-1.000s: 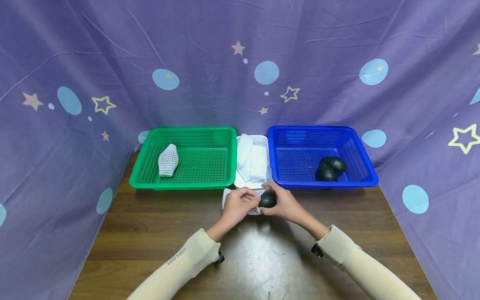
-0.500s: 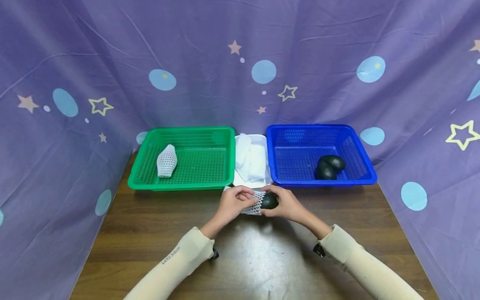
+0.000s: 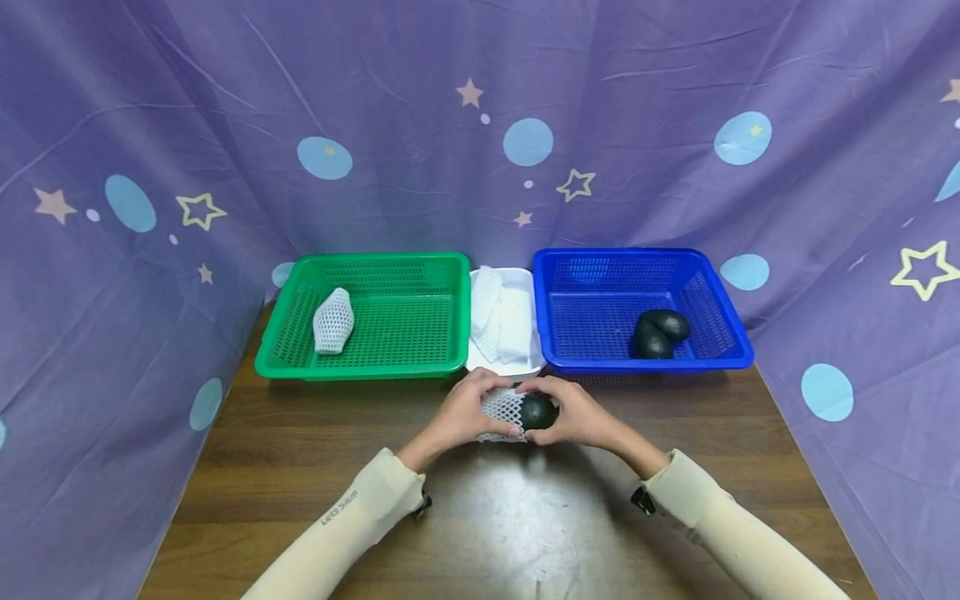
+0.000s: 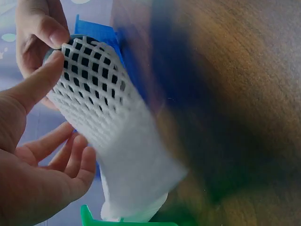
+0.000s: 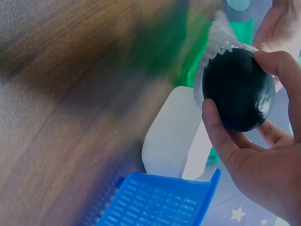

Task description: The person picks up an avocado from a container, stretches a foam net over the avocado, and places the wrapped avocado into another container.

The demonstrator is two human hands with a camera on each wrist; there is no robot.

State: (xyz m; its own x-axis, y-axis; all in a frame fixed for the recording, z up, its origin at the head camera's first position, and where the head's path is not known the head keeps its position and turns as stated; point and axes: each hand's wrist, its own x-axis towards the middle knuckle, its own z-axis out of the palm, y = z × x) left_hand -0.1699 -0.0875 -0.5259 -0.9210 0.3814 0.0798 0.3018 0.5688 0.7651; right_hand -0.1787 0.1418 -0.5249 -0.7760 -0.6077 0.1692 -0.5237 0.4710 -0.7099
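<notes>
A dark avocado [image 3: 538, 412] sits partly inside a white foam net sleeve [image 3: 504, 406], over the table in front of the baskets. My right hand [image 3: 581, 415] grips the bare end of the avocado [image 5: 237, 89] between thumb and fingers. From the other side, my left hand [image 3: 463, 412] holds the sleeve, its thumb at the stretched mouth of the net [image 4: 94, 70]. The sleeve's tail hangs slack and narrow in the left wrist view. Both hands meet near the mouth of the sleeve.
A green basket [image 3: 367, 372] at the left holds a net-wrapped piece [image 3: 333, 322]. The blue basket [image 3: 645, 365] at the right holds two bare avocados [image 3: 663, 325]. Between them, a white tray [image 3: 510, 369] contains several foam net sleeves [image 3: 514, 325]. A purple curtain [image 3: 405, 125] hangs behind.
My left hand has spread from a pinch at the sleeve's mouth to a wider hold around it. The net has come over more of the avocado. My right hand keeps its grip.
</notes>
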